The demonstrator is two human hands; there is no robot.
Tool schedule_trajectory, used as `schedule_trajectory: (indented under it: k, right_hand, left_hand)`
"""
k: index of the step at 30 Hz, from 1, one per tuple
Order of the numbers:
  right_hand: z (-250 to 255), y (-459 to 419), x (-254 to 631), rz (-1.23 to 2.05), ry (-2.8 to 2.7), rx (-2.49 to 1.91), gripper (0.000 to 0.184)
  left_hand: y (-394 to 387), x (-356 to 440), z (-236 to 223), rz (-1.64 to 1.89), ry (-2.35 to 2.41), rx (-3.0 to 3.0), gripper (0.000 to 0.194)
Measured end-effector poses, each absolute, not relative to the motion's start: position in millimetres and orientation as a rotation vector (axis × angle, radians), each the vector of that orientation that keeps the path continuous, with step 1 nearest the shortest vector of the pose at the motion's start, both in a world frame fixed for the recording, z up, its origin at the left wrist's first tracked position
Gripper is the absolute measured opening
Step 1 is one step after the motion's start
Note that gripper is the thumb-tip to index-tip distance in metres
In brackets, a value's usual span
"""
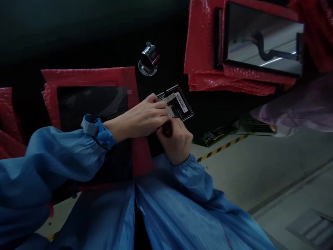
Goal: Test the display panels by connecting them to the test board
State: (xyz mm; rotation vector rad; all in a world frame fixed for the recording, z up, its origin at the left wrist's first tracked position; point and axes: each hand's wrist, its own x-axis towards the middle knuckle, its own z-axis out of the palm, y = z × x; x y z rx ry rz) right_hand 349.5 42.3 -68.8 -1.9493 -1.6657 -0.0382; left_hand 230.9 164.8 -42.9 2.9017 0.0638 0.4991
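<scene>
A small black panel (182,102) with a white barcode label and a ribbon connector lies at the edge of the black table. My left hand (142,118) reaches over it from the left, fingers pressed together on the panel's near corner. My right hand (175,137) is under it, curled into a fist around a dark, thin tool I cannot make out, its tip at the panel. Both arms wear blue sleeves.
A chrome tally counter (148,59) stands behind the panel. A dark screen on red bubble wrap (88,80) lies to the left, and a stack of glossy screens (262,38) in red wrap at the back right. A person's pale sleeve (293,111) enters from the right. Below is grey floor with a yellow-black stripe (221,149).
</scene>
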Motion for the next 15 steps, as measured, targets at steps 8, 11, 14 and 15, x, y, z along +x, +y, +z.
schedule_trajectory:
  k: [8,11,14,15]
  right_hand:
    - [-68.5,45.3,351.9,0.136,-1.666,-1.953,0.005]
    - [-54.5,47.3,366.5,0.328,-1.772,-1.845,0.006]
    - [-38.1,57.7,393.0,0.484,-1.787,-1.655,0.007]
    - [-34.6,64.2,402.7,0.469,-1.760,-1.619,0.008]
  left_hand:
    - [157.8,228.4,-38.9,0.460,0.151,2.953,0.018]
    - [138.8,225.2,-19.9,0.347,0.325,3.085,0.011]
    - [97.8,212.9,9.2,0.353,0.525,3.155,0.019]
    - [79.7,206.0,19.0,0.415,0.563,3.146,0.022]
